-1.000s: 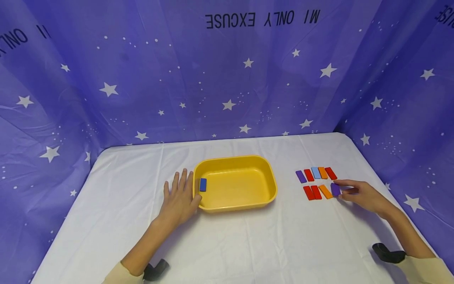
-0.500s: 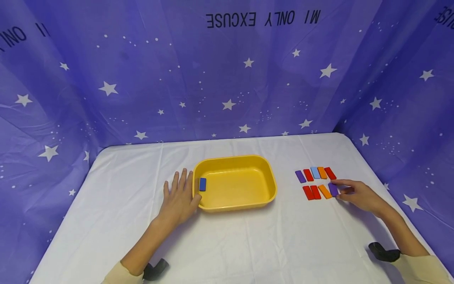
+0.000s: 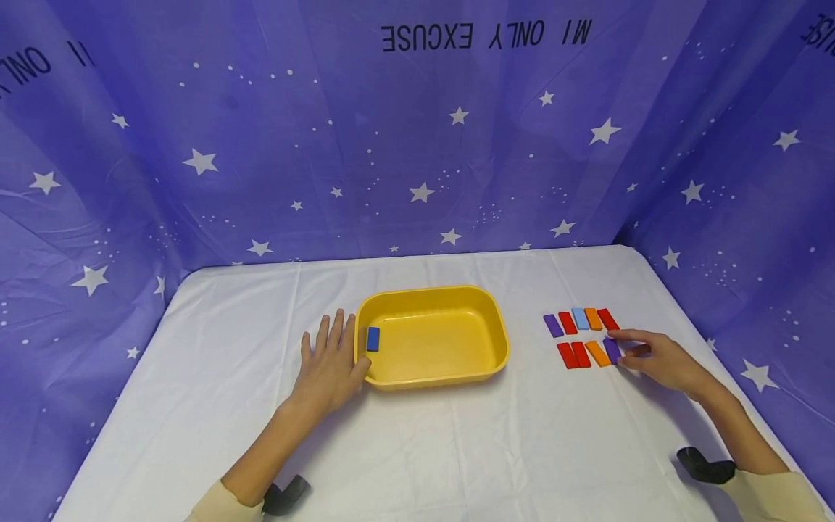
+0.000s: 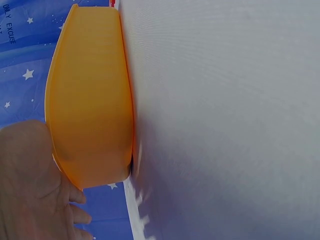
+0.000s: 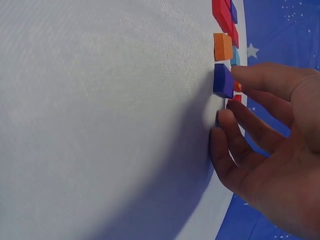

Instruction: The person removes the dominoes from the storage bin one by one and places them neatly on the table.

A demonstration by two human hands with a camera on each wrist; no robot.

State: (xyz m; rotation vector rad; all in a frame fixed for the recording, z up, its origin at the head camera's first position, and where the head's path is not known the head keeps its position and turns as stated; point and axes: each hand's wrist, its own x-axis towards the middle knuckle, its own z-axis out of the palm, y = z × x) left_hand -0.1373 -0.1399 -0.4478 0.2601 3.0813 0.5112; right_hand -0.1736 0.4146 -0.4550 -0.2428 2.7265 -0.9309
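My left hand (image 3: 329, 370) rests at the left end of the yellow tray (image 3: 430, 380), fingers spread and straight outside it, thumb over the rim. In the left wrist view, the palm (image 4: 32, 185) lies against the tray's rim. A small blue block (image 3: 373, 339) is inside the tray at its left end. My right hand (image 3: 668, 362) is low over the table, its thumb and fingertips around the right side of a purple block (image 5: 223, 81). That block lies flat beside an orange block (image 5: 222, 47). The right fingers are loosely bent, with a gap between thumb and fingers.
Red blocks (image 3: 574, 355) lie left of the orange one in the near row. The far row holds a purple block (image 3: 552, 325), a light blue block (image 3: 580, 318), and red and orange ones. A star-patterned purple curtain (image 3: 417, 145) surrounds the white-covered table (image 3: 457, 449).
The right hand has moved slightly left, and the purple block now lies closer to the orange block. The left hand and tray have stayed in place.
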